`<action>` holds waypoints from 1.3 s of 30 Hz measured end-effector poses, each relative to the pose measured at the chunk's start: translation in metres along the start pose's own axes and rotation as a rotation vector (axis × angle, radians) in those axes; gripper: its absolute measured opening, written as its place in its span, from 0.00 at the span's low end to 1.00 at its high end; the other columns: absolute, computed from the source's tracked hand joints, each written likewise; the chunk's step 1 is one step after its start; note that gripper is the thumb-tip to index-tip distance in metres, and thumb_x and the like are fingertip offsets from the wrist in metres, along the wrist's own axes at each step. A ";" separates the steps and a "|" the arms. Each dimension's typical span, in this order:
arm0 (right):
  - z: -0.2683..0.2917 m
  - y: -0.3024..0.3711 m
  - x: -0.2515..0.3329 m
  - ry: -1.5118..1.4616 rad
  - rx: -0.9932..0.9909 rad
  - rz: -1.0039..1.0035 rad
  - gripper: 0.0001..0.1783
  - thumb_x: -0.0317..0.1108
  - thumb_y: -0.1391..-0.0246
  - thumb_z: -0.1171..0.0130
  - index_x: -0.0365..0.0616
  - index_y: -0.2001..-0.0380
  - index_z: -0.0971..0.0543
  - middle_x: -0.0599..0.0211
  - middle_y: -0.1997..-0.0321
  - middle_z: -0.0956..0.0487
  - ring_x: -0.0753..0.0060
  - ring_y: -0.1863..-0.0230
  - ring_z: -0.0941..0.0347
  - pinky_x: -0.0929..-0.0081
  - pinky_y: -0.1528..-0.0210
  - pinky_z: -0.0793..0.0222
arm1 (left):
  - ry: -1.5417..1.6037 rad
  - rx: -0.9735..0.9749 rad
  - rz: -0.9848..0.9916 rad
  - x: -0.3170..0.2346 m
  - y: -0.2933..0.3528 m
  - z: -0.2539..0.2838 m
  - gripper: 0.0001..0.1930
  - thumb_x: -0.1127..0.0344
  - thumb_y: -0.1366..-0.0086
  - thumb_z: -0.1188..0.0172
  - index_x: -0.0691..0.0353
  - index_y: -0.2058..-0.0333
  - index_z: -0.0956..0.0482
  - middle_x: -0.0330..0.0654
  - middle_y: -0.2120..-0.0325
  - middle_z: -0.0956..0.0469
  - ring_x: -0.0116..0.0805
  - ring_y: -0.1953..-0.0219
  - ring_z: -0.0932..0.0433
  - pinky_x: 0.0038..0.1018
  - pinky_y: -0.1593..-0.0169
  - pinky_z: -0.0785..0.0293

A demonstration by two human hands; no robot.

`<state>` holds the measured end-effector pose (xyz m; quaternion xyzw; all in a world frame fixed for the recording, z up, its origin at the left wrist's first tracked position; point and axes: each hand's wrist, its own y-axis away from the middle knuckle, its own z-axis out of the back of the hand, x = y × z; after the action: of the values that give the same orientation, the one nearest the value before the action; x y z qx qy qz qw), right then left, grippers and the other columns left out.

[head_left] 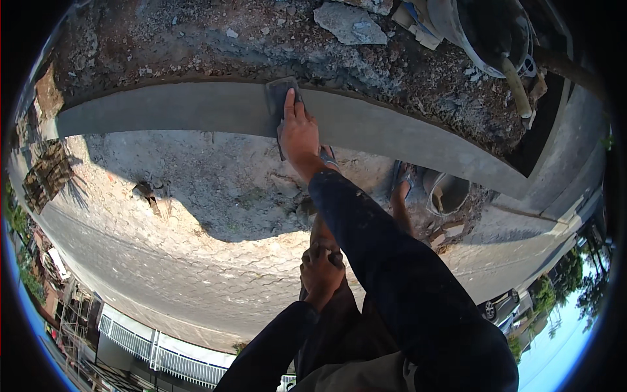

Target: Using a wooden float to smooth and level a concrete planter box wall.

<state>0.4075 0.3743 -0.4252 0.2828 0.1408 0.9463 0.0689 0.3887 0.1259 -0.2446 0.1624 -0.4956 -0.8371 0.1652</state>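
A long band of smooth grey cement (196, 108) curves across the upper part of the view. On it, near its middle, lies a flat dark float (281, 91), pressed to the surface under my right hand (301, 134). The fingers of that hand lie along the float, index finger stretched forward. My left hand (321, 271) rests by my knee, its fingers curled round something dark that I cannot make out.
Rough soil and rubble border the band's far side, with a broken slab (349, 25). At upper right stands a bucket (467, 39) with a handled tool (516, 88). A smaller bucket (450, 194) stands near my sandalled foot (405, 176). Paving (196, 274) lies behind.
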 end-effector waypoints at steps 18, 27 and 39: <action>0.114 0.124 -0.132 -0.393 0.437 -0.153 0.46 0.35 0.51 0.42 0.44 0.29 0.47 0.44 0.37 0.32 0.41 0.41 0.31 0.56 0.38 0.34 | -0.197 -0.035 -0.045 -0.023 0.010 -0.016 0.18 0.56 0.43 0.41 0.57 0.56 0.20 0.46 0.48 0.26 0.53 0.49 0.27 0.45 0.46 0.28; 0.193 0.229 -0.301 -0.456 0.081 -0.385 0.40 0.33 0.49 0.46 0.45 0.31 0.43 0.44 0.38 0.32 0.40 0.38 0.35 0.58 0.37 0.38 | -0.321 -0.060 -0.009 -0.059 0.028 -0.052 0.23 0.48 0.41 0.41 0.56 0.52 0.22 0.50 0.49 0.26 0.57 0.49 0.26 0.47 0.48 0.27; 0.288 0.062 -0.340 -0.462 0.549 -0.091 0.25 0.31 0.41 0.44 0.45 0.39 0.28 0.51 0.41 0.27 0.53 0.42 0.29 0.63 0.40 0.36 | -0.090 -0.181 0.103 -0.027 0.055 -0.014 0.20 0.54 0.41 0.38 0.55 0.52 0.24 0.51 0.46 0.30 0.56 0.47 0.29 0.48 0.45 0.30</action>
<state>0.8465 0.3090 -0.3516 0.4904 0.3831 0.7803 0.0623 0.4255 0.1021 -0.1996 0.0832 -0.4325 -0.8753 0.1995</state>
